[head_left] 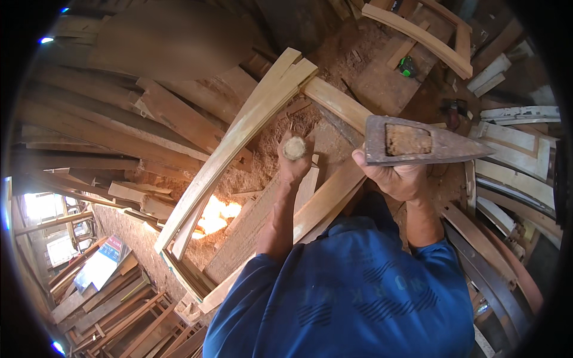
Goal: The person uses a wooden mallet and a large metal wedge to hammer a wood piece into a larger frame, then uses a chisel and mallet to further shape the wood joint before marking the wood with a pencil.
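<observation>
In my left hand [290, 166] is a round wooden tool handle [294, 148], its pale blunt end facing up; whatever lies below the fist is hidden. My right hand [399, 179] is closed under the head of a hammer [459, 149], raised to the right. The dark metal head tapers to a point on its right side, and the worn wooden end of its shaft shows in the eye. Below both hands lies a wooden frame [236, 149] of pale, curved and straight pieces. The left fist is over the inside of this frame, near a board [256, 218].
Wood shavings [143, 238] cover the floor. Planks [113, 137] are piled along the left, with more timber [137, 316] at the lower left. A green and black tape measure [407, 66] lies by another curved frame [421, 33] at the far right. Curved pieces [495, 256] stand at the right.
</observation>
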A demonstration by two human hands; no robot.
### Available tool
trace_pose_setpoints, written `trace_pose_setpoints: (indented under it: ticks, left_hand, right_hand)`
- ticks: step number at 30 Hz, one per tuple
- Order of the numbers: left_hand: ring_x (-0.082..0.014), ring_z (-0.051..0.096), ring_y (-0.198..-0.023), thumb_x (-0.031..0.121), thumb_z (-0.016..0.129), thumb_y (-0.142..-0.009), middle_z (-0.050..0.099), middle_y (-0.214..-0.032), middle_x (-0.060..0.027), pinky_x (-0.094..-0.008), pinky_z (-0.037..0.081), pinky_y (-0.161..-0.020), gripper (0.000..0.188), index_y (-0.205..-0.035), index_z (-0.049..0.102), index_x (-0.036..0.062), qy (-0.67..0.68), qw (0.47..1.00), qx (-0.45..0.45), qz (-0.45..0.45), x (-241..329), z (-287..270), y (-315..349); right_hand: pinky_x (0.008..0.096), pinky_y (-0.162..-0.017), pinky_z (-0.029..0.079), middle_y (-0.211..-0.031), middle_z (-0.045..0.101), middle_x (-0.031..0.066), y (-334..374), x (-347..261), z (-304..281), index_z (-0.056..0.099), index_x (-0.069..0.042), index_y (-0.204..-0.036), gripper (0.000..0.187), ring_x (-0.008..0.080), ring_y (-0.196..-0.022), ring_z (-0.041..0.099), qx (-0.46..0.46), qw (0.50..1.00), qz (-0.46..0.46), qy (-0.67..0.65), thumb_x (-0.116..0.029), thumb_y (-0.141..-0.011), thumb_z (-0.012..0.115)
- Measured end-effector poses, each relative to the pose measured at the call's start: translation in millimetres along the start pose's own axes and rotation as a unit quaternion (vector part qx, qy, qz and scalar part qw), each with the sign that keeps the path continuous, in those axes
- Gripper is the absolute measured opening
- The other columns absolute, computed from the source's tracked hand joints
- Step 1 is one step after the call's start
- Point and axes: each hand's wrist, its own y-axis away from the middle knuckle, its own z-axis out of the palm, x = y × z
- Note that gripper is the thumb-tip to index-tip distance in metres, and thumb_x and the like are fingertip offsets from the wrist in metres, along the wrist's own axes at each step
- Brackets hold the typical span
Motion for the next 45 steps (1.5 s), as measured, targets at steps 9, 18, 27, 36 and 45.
trace_pose_setpoints:
  ticks: [9,18,27,36,45]
  left_hand:
    - [-0.0133,0.05,-0.068,0.011,0.073,-0.092,0.057,-0.075,-0.003,-0.0301,0.046,-0.064,0.019,-0.085,0.057,0.0052,-0.01,0.998,0.025,-0.059,-0.9,12.2,0.9]
    - [-0.0117,0.049,-0.068,0.006,0.072,-0.091,0.056,-0.074,-0.0023,-0.0289,0.045,-0.063,0.018,-0.084,0.055,0.0059,0.023,0.997,0.015,-0.076,8.9,11.2,8.4]
    - [-0.021,0.068,-0.084,0.005,0.066,-0.084,0.071,-0.095,-0.0117,-0.0332,0.054,-0.077,0.018,-0.102,0.067,0.0036,-0.025,0.989,-0.041,0.139,11.8,15.3,11.5]
    - [-0.0177,0.062,-0.073,0.01,0.072,-0.088,0.067,-0.082,-0.0087,-0.0324,0.051,-0.065,0.016,-0.096,0.059,0.0045,-0.034,0.998,-0.055,-0.024,14.0,16.4,26.8]
    - [-0.0179,0.069,-0.089,0.003,0.069,-0.085,0.074,-0.1,-0.0133,-0.0294,0.054,-0.078,0.028,-0.112,0.067,0.0013,-0.038,0.988,-0.13,0.076,9.3,36.3,28.4]
  right_hand:
    - [0.0295,-0.067,0.049,-0.082,0.066,0.0023,2.4,-6.1,-16.5,0.068,-0.002,-0.089,0.013,0.0124,-0.073,0.061,0.048,0.999,-0.015,0.008,-0.002,-0.087,0.081]
    - [0.0307,-0.065,0.048,-0.083,0.064,0.0066,-2.7,-13.5,-25.1,0.064,0.0,-0.094,0.015,0.0142,-0.071,0.06,0.067,0.997,-0.034,0.008,-0.001,-0.088,0.077]
    - [0.0418,-0.071,0.054,-0.089,0.072,0.0122,-4.2,27.8,1.5,0.069,-0.01,-0.106,0.017,0.0307,-0.079,0.069,-0.212,0.943,0.026,0.254,-0.013,-0.09,0.07]
    - [0.0437,-0.072,0.056,-0.089,0.072,0.0182,-37.2,-18.6,-2.5,0.074,-0.008,-0.104,0.018,0.0378,-0.085,0.071,-0.049,0.995,0.048,0.078,-0.016,-0.087,0.072]
    - [0.0453,-0.072,0.055,-0.091,0.069,0.0208,9.4,35.0,0.3,0.069,-0.003,-0.085,0.009,0.038,-0.082,0.068,-0.371,0.82,0.246,0.361,-0.01,-0.081,0.071]
